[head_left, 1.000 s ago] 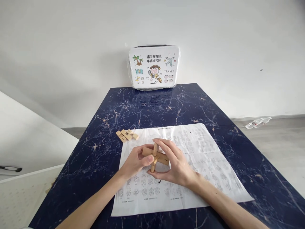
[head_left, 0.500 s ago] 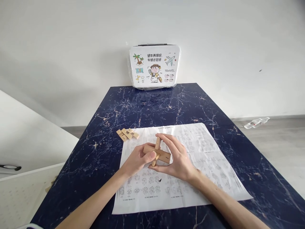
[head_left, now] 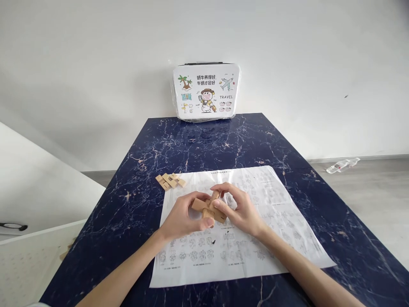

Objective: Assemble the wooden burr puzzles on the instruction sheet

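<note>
Between my two hands is a wooden burr puzzle [head_left: 198, 205] of light bars crossing one another, held above a printed sheet [head_left: 271, 238]. My left hand [head_left: 182, 217] grips it from the left, with the thumb at the near bar end and the fingers partly hidden behind. From the right, my right hand [head_left: 241, 211] closes on it, thumb on the upper face and index finger at the far bar end. Several loose wooden pieces [head_left: 171, 181] lie beside the sheet's upper left corner, partly over its edge.
The sheet lies on a dark blue marble-patterned table [head_left: 204, 145]. A white cartoon case [head_left: 206, 91] in clear plastic stands at the far edge against the wall. A white perforated panel [head_left: 32, 264] is at the lower left. Clear plastic bottles [head_left: 342, 165] lie on the floor to the right.
My right hand has shifted its grip: its thumb moved from the near bar end onto the upper face. The puzzle has tilted, and my left thumb has moved to the near bar end.
</note>
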### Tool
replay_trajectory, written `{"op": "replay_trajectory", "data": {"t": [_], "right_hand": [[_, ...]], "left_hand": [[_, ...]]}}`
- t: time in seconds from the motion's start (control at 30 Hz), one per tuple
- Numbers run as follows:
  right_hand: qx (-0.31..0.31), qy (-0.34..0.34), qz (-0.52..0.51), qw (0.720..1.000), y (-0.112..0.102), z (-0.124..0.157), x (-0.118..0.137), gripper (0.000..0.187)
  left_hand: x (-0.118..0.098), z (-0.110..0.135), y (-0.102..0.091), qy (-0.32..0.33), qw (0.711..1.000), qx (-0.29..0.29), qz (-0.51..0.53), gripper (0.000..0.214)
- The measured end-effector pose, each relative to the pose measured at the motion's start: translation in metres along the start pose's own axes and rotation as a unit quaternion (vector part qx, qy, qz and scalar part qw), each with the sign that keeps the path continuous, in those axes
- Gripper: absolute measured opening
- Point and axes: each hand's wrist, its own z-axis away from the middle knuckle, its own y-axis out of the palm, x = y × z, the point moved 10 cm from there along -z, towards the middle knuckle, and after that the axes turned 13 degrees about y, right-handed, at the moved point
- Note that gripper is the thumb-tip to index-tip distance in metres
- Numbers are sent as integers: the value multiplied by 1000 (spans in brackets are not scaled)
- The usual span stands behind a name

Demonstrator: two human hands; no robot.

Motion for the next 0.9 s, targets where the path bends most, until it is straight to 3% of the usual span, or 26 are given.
{"op": "replay_trajectory", "data": {"t": [0.13, 0.27, 0.43, 0.57, 0.77, 0.9], "right_hand": [[-9, -4, 10, 1000, 0, 1, 1, 21], [-9, 13, -1, 1000, -1, -1, -3, 31], [74, 72, 4, 995, 15, -2, -18, 25], [126, 75, 7, 989, 25, 2, -16, 24], [155, 67, -25, 985, 32, 7, -9, 24], [168, 76, -89, 979, 34, 7, -9, 26]], "left_hand": [[-1, 0, -1, 14, 1000, -7, -25, 50], [-5, -1, -9, 35, 997, -40, -59, 55], [-14, 1, -24, 63, 988, -102, -93, 54], [-12, 1, -29, 55, 987, -116, -99, 48], [3, -1, -29, 22, 993, -95, -61, 45], [0, -2, -20, 52, 996, -32, -65, 54]]}}
